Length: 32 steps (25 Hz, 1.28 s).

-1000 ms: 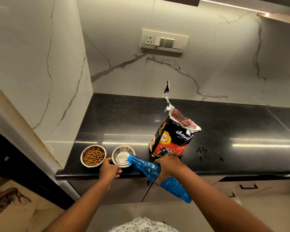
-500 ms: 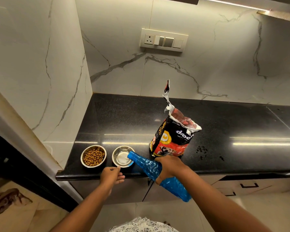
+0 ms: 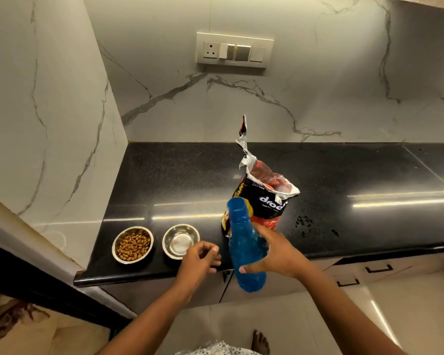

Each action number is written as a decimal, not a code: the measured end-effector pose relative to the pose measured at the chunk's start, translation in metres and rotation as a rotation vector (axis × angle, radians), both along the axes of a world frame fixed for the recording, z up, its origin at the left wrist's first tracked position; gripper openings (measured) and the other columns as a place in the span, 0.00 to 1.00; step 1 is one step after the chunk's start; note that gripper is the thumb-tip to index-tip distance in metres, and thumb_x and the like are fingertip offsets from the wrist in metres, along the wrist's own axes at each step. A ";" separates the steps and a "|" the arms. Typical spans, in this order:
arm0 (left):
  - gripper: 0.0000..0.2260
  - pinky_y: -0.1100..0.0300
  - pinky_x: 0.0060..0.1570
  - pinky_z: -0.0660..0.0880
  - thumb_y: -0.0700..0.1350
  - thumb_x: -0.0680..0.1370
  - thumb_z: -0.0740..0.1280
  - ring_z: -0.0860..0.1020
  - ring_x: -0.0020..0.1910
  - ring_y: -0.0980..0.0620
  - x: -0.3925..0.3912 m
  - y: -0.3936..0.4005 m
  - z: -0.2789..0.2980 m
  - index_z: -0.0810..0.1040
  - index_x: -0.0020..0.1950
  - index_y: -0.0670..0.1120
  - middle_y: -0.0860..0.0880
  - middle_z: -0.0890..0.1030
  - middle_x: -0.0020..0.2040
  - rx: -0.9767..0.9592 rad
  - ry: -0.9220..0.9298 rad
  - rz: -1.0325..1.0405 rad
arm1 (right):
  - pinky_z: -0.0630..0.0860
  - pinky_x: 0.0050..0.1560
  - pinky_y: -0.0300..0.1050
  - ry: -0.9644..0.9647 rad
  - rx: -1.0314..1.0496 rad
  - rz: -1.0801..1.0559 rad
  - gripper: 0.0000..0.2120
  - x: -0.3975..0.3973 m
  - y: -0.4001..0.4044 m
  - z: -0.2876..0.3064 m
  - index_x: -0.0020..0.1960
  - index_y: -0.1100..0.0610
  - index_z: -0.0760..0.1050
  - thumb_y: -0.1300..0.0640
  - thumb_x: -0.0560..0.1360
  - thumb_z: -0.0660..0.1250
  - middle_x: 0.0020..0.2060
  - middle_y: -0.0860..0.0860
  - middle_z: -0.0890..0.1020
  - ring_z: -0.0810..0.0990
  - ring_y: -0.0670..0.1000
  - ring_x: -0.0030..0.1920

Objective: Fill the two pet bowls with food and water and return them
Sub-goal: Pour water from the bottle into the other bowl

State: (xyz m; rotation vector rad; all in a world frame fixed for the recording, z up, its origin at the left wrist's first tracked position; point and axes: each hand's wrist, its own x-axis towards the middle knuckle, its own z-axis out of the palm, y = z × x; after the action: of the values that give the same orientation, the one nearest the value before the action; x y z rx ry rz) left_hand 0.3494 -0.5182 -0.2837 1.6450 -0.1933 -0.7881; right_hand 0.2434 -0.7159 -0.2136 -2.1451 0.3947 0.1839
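blue plastic fills the near middle: the water bottle (image 3: 245, 248), tipped down over the second bowl half a second ago, is now swung upright with its open mouth pointing up and away from the bowls. the right hand (image 3: 277, 252) has it in a loose grip, thumb under the lower body and fingers spread round the far side, so it is held rather than clamped. the left hand (image 3: 199, 258) has come off the bowl rim it steadied a second ago; it now hangs just beside that bowl at the bench edge, fingers half curled with nothing in them.

beyond the hands, on the black bench (image 3: 180, 180), the two steel bowls sit side by side near the front edge. the left bowl (image 3: 133, 245) is heaped with brown kibble. the right bowl (image 3: 181, 241) shows a pale sheen at the bottom that i take for water, though how deep i cannot tell. behind the bottle the open food bag (image 3: 265, 198) stands upright, and a few spilled kibbles (image 3: 304, 222) lie to its right.

lifting the bottle clear suggests the pour is over, so both fills look done; what is left is setting the bottle down and carrying the bowls back, the water one level.
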 end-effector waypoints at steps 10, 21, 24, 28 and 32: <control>0.23 0.66 0.64 0.70 0.37 0.80 0.63 0.71 0.69 0.55 -0.032 -0.112 0.003 0.66 0.74 0.49 0.52 0.72 0.70 0.009 -0.186 -0.414 | 0.82 0.58 0.47 -0.196 0.199 -0.383 0.39 -0.064 -0.080 0.009 0.68 0.49 0.72 0.61 0.62 0.85 0.59 0.47 0.84 0.84 0.48 0.60; 0.28 0.63 0.66 0.68 0.31 0.79 0.60 0.63 0.76 0.51 -0.040 -0.247 0.004 0.60 0.77 0.47 0.45 0.65 0.77 0.110 -0.126 -0.394 | 0.79 0.63 0.55 -0.343 0.033 -0.681 0.38 -0.037 -0.206 -0.020 0.66 0.45 0.71 0.51 0.61 0.84 0.58 0.44 0.82 0.81 0.47 0.60; 0.30 0.53 0.72 0.66 0.32 0.78 0.61 0.63 0.76 0.48 -0.042 -0.268 -0.003 0.58 0.78 0.48 0.43 0.63 0.77 0.129 -0.096 -0.337 | 0.79 0.63 0.55 -0.333 0.045 -0.630 0.38 -0.030 -0.217 -0.036 0.67 0.44 0.70 0.50 0.61 0.84 0.58 0.43 0.82 0.80 0.44 0.61; 0.32 0.51 0.72 0.66 0.33 0.78 0.64 0.65 0.75 0.47 -0.043 -0.273 -0.012 0.58 0.78 0.50 0.42 0.64 0.77 0.180 -0.099 -0.276 | 0.78 0.65 0.51 -0.329 0.029 -0.540 0.42 -0.024 -0.223 -0.051 0.71 0.46 0.67 0.46 0.62 0.82 0.61 0.44 0.80 0.78 0.44 0.63; 0.31 0.57 0.68 0.66 0.35 0.78 0.66 0.67 0.74 0.48 -0.045 -0.269 -0.012 0.60 0.78 0.49 0.42 0.67 0.75 0.173 -0.063 -0.233 | 0.75 0.65 0.43 -0.288 0.045 -0.530 0.47 -0.034 -0.219 -0.073 0.75 0.46 0.63 0.44 0.62 0.82 0.65 0.44 0.78 0.77 0.42 0.64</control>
State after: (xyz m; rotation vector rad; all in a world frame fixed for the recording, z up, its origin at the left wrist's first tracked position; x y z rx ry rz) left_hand 0.3040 -0.7876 -0.2959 1.8333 -0.3749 -0.9508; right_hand 0.2095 -0.9347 -0.2866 -1.9109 0.7588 -0.4077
